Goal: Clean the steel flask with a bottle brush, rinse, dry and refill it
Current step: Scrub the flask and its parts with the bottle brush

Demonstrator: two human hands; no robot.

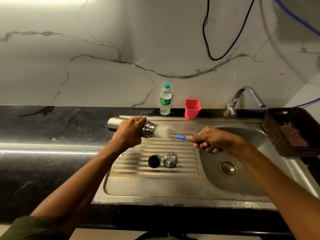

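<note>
A: Status on your hands?

B: Your left hand (130, 131) grips the steel flask (121, 126) around its middle, holding it on its side above the ribbed drainboard (183, 149), mouth pointing right. Your right hand (212, 140) is closed around the blue handle of the bottle brush (180, 137). Its white bristles sit right at the flask's threaded mouth.

A: Lids?

B: A black stopper (153, 161) and a steel cap (170, 159) stand side by side on the drainboard, below the flask.

A: Rest of the counter?

B: A water bottle (165, 100) and a pink cup (192, 109) sit at the back wall, the tap (242, 99) to their right. A brown basket (290, 130) holding a checked cloth (293, 137) sits right of the sink (242, 184).
</note>
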